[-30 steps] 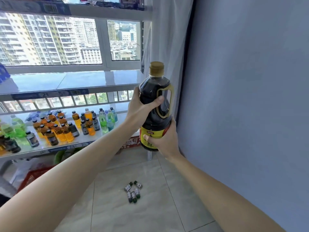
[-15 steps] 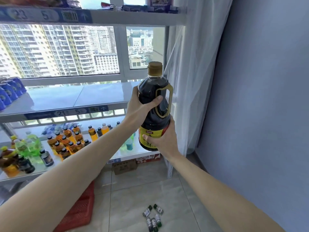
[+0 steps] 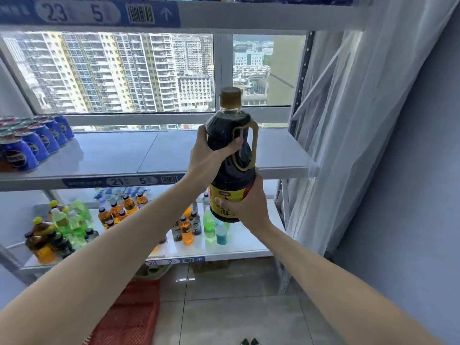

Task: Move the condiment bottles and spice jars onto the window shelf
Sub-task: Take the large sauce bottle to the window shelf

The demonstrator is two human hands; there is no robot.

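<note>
Soy sauce bottle (image 3: 230, 155) carried closer to window shelf (image 3: 149, 155) — base now level with shelf front edge, where a second ago it was held against curtain and wall. View raised and swung left — blue cans (image 3: 32, 143) revealed, small floor bottles (image 3: 249, 341) nearly cut off.

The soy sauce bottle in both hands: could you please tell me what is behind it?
Behind the soy sauce bottle lie the middle shelf and the window; the shelf part directly behind is hidden.
</note>
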